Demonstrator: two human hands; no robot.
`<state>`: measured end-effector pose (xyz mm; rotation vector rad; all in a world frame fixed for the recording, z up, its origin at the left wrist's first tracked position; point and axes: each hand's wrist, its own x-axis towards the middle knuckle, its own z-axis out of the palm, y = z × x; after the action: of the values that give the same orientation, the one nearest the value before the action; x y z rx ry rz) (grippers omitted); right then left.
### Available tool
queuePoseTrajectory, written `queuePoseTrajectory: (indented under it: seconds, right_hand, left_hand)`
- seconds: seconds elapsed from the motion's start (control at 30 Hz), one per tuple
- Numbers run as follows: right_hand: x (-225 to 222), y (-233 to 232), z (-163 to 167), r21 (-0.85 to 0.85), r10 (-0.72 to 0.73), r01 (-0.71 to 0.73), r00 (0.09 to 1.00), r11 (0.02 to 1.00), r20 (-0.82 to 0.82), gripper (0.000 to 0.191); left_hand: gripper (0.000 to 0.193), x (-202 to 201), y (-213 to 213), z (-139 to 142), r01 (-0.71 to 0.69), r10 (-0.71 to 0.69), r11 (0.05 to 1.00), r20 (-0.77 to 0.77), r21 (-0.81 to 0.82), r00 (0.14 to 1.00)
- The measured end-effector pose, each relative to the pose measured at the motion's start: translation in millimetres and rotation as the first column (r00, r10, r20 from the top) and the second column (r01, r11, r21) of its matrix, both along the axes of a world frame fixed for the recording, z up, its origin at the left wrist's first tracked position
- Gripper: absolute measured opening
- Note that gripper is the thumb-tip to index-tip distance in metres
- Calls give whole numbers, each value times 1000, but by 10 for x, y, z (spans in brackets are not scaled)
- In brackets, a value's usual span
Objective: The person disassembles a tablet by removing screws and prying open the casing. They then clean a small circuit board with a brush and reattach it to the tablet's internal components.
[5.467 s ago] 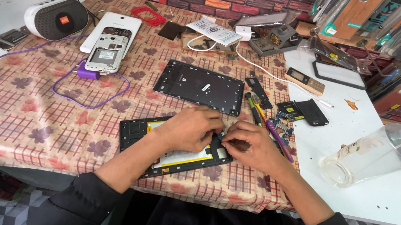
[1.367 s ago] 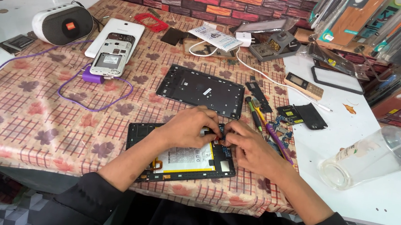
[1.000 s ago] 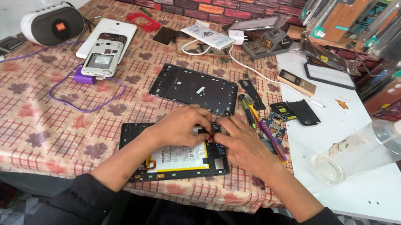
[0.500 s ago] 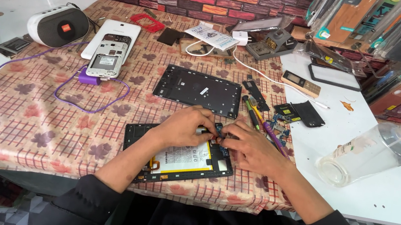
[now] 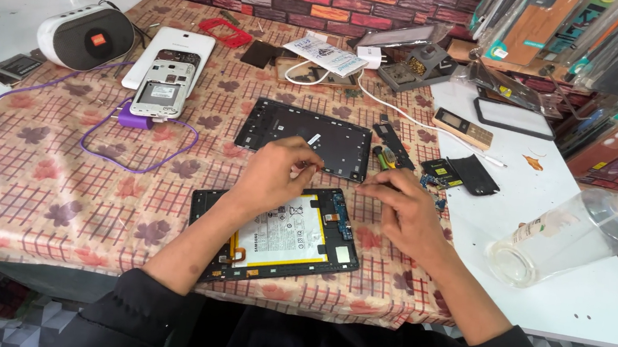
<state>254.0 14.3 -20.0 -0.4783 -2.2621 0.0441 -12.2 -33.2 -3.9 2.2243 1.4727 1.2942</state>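
Left hand has lifted off the opened tablet, fingertips pinched on something tiny, while right hand curls empty beside it, so the part looks freed.

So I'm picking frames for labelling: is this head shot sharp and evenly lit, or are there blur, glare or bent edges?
Head view: light is soft and even, with faint shadows under the left hand and right hand; the opened tablet looks sharp, its small parts hard to resolve; mild glare on the clear plastic bottle; straight edges bow toward the frame corners, wide-lens distortion.
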Motion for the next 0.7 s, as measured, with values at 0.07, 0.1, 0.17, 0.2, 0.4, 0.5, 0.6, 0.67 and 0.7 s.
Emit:
queuePoseTrajectory:
  seconds: [0.07,0.1,0.17,0.2,0.4,0.5,0.6,0.67,0.7]
  right_hand:
    - [0,0,-11,-107,43,-38,998,994,50,56]
    - [3,-8,-17,-160,65,-52,995,986,73,57]
    - [-14,-41,-37,-191,119,-95,986,977,114,50]
    - [-25,-56,-41,-206,146,-116,980,972,133,47]
    - [-63,-94,8,-246,181,-138,970,959,161,48]
    - [-81,-123,15,-301,139,-70,967,951,212,48]
    - [-85,-134,32,-194,141,-95,960,976,241,46]
    - [-69,-125,65,-204,137,-80,950,976,282,48]
    - [-65,-126,78,-208,135,-73,944,975,301,49]
  left_hand:
    - [14,4,-14,19,20,-24,997,-53,-71,998]
    - [15,16,-19,25,30,-39,994,-78,-107,996]
    - [21,41,-39,27,196,-205,976,-105,-97,973]
    - [24,52,-47,26,277,-287,956,-119,-93,951]
    - [34,64,-48,8,345,-366,928,-162,-141,917]
    - [39,53,-42,-22,360,-388,916,-160,-179,908]
    - [39,59,-15,-45,360,-386,921,-226,-149,894]
    - [38,67,-13,-60,355,-380,924,-249,-142,891]
    - [37,69,-15,-64,352,-377,926,-262,-138,888]
